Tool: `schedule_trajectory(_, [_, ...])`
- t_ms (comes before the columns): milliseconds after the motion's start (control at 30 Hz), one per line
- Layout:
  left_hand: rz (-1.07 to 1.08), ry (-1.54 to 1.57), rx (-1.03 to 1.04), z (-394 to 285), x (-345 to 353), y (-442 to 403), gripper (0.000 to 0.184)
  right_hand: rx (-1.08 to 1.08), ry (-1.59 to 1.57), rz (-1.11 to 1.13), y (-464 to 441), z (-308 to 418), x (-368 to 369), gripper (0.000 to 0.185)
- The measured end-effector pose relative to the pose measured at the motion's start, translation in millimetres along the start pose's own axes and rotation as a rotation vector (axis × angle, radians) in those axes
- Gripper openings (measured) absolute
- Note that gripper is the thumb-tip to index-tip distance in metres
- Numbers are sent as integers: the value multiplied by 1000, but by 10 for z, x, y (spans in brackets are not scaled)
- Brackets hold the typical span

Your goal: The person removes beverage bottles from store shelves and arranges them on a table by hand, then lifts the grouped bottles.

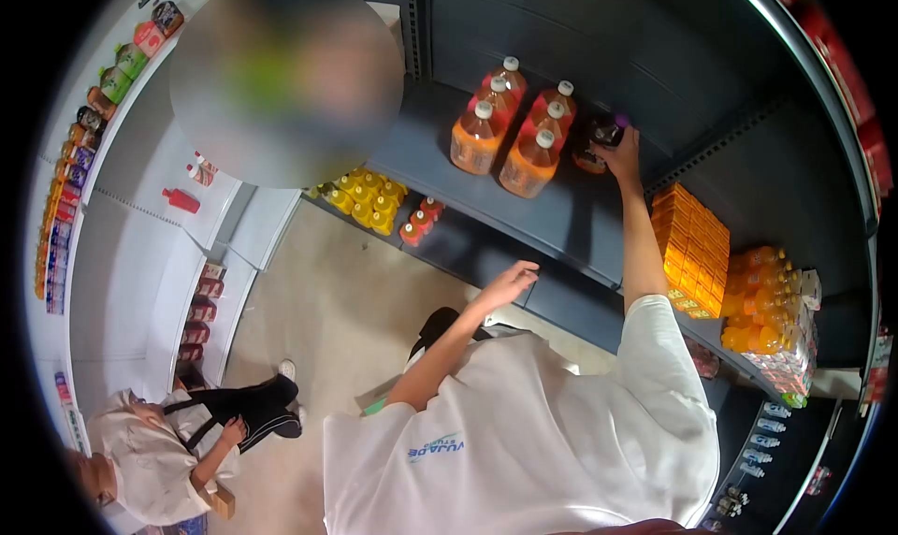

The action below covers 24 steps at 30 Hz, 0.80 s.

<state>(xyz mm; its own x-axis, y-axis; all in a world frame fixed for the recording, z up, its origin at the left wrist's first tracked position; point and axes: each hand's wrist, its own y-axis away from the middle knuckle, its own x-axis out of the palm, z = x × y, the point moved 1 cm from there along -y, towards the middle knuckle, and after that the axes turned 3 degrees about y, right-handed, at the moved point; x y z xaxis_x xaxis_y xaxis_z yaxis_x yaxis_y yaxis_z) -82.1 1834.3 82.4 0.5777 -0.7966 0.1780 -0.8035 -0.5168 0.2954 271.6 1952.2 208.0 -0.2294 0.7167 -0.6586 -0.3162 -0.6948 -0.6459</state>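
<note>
My right hand (619, 153) reaches onto the dark grey shelf (440, 175), its fingers closed around a dark bottle (591, 147) with a purple cap. Part of that bottle is hidden by the hand and in shadow. Just left of it stand two short rows of large orange drink bottles (528, 166) with white caps, all upright. My left hand (511, 283) hovers in front of the shelf's edge, apart from the goods. Its fingers are loosely bent and spread, with nothing in them.
Orange cartons (690, 250) and packs of orange bottles (758, 296) stand to the right. Below are yellow bottles (365, 198) and small red bottles (421, 222). White shelving (140, 254) lines the left, where another person (159, 451) stands. A blurred patch covers the upper left.
</note>
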Motion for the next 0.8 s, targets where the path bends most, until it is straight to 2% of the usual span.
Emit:
schedule_trajectory(33, [11,-1,75,-17,22,-68,41,3,9,-3,-34,47,2,83])
schedule_trajectory(100, [77,-7,94,-62,-4,-174,43,157,132,54,-10,95,-33,84])
schedule_trajectory(167, [184,-19,193,-131,-61,-200,44,183,169,38,97,159,-94,82])
schedule_trajectory(233, [273,-62,195,-234,-179,-243,45,233,176,27,258,349,-252,77])
schedule_trajectory(267, [335,-36,140,-253,-196,-294,46,244,203,26,349,462,-335,77])
schedule_trajectory(333, [425,-2,2,-348,-221,-370,52,479,34,109,571,765,-439,74])
schedule_trajectory(367, [442,-3,-2,-428,-222,-333,52,490,45,103,711,883,-470,74])
schedule_trajectory(433, [417,279,-131,-577,-244,-318,57,366,155,-32,987,1112,-510,73])
schedule_trajectory(467, [411,376,-180,-557,-215,-339,69,390,164,-53,1137,1266,-581,73])
schedule_trajectory(500, [439,353,-200,-515,-171,-344,69,394,182,-48,1293,1456,-698,74])
schedule_trajectory(567, [396,558,-330,-440,-17,-400,75,472,174,-92,1668,1740,-843,76])
schedule_trajectory(600, [449,602,-343,-456,74,-400,82,496,147,-93,1859,1829,-940,75])
schedule_trajectory(633, [396,658,-455,-417,195,-413,82,527,126,-105,2061,1932,-1053,74])
schedule_trajectory(700, [450,838,-543,-132,448,-505,81,515,105,-175,2452,2095,-1222,73])
schedule_trajectory(767, [387,875,-654,-252,759,-229,77,532,98,-131,2876,2216,-1368,71])
schedule_trajectory(800, [406,871,-671,9,898,-135,73,646,128,-124,3177,2296,-1416,71])
